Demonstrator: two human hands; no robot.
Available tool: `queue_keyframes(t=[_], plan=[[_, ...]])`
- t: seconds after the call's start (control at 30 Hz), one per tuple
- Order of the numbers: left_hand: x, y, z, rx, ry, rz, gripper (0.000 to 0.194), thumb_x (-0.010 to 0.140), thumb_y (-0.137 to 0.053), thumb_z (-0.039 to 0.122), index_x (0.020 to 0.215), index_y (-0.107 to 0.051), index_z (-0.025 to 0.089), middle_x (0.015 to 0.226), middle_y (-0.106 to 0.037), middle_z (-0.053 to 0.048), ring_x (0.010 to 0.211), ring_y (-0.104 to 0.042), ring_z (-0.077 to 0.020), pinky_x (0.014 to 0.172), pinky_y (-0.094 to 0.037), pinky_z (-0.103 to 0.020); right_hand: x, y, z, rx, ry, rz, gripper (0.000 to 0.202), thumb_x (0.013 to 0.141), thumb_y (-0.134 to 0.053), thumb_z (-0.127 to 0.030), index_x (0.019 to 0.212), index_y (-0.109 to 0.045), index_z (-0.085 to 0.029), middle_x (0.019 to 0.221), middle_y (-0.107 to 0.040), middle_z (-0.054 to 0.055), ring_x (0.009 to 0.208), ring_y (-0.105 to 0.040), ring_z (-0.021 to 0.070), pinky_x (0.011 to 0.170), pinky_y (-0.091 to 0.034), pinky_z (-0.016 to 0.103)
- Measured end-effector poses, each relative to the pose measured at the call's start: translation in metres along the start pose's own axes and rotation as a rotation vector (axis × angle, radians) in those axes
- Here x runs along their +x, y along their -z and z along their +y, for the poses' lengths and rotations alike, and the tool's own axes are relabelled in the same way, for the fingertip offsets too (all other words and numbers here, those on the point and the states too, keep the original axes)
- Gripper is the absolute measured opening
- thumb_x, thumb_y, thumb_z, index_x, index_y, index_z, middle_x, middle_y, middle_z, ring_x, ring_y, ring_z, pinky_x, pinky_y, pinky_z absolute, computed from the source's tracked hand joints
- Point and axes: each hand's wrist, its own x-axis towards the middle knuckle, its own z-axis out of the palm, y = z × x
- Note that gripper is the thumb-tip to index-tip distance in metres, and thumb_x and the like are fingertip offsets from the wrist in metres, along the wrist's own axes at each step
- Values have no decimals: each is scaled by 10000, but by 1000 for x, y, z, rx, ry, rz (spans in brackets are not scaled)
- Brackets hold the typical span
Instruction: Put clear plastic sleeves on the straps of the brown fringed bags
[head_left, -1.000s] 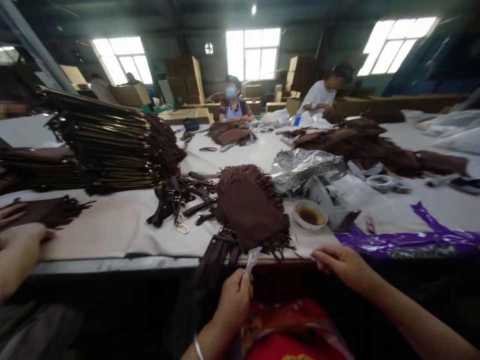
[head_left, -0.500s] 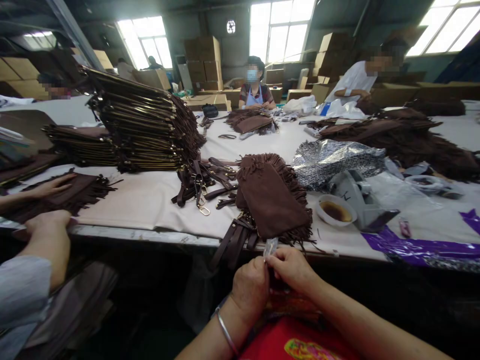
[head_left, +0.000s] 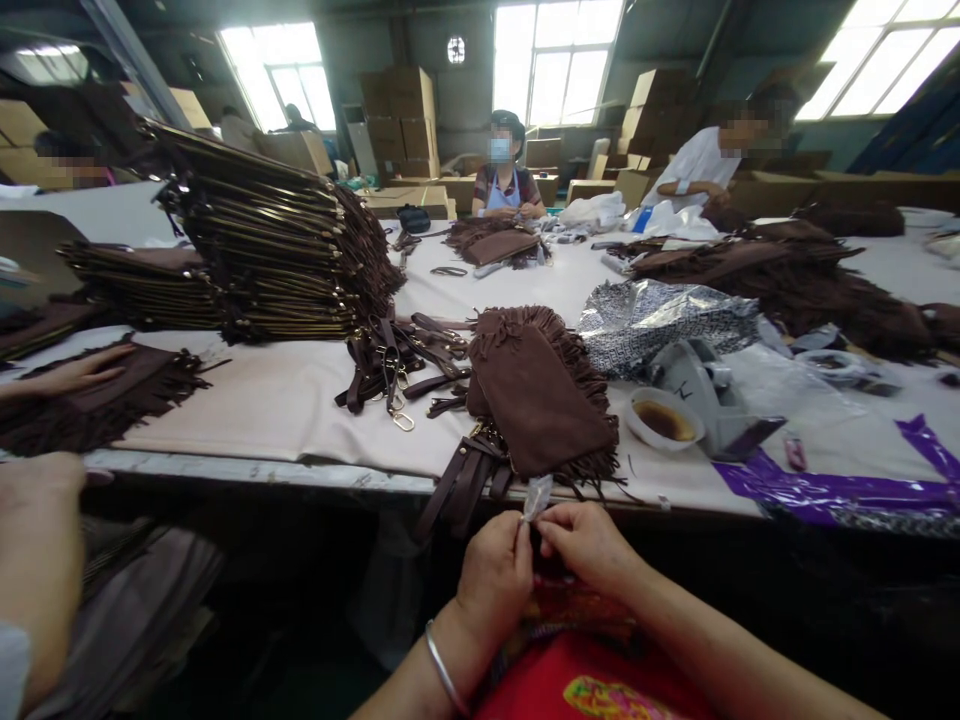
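Note:
My left hand (head_left: pixel 495 568), with a silver bangle on its wrist, is closed on a small piece of clear plastic (head_left: pixel 538 494). Opposite it, the fingers of my right hand (head_left: pixel 589 540) pinch the same plastic; whatever else lies between the fingertips is hidden. Just beyond, a dark brown fringed bag (head_left: pixel 551 400) lies flat at the table's near edge. Brown straps (head_left: pixel 466 480) hang over the edge to its left. More brown straps with gold clasps (head_left: pixel 382 370) lie in a heap farther left.
A tall stack of brown zippered bags (head_left: pixel 277 240) stands left. On the right are a bowl of brown liquid (head_left: pixel 666 419), a grey tape dispenser (head_left: pixel 694 395), patterned plastic (head_left: pixel 667 318) and purple plastic (head_left: pixel 825 492). A co-worker's hand (head_left: pixel 82 372) rests on a bag at far left.
My hands stay together at the table edge, and more of the clear plastic shows above my fingers. The co-worker's nearer arm at the left has drawn back from the bag. The view has shifted slightly.

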Motion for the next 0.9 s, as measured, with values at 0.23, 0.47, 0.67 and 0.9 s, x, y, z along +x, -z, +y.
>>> queue_keyframes(t=[0.23,0.47,0.67,0.9], plan=[[5,-7,8,-790,494,-160,333,879,-477,452,708,-530,171,529,-487,40,358,-354,-64,368,-264,-202,-6,0,-1,182,-26,-20,224,735,-544,-273,548,-594,-160,527,-627,4,427,-475,85,437,-346,205],[3,-8,16,-949,566,-173,362,824,-567,462,989,-583,140,508,-481,71,320,-324,-51,324,-271,-174,-12,-2,-3,391,-113,-10,264,686,-578,-214,933,-623,-130,480,-582,-51,375,-457,89,385,-318,197],[2,2,19,-1298,618,-356,275,840,-591,408,820,-574,134,573,-427,64,367,-259,-14,349,-267,-156,-10,-1,7,639,-206,-225,208,695,-623,-245,874,-595,-143,572,-586,-41,354,-316,24,349,-209,159],[0,-3,16,-1369,677,-413,289,833,-599,407,985,-556,165,570,-383,88,387,-213,-20,369,-240,-142,-5,-5,20,564,-173,-194,299,704,-696,-361,894,-608,-147,530,-519,-68,391,-400,48,392,-308,169]])
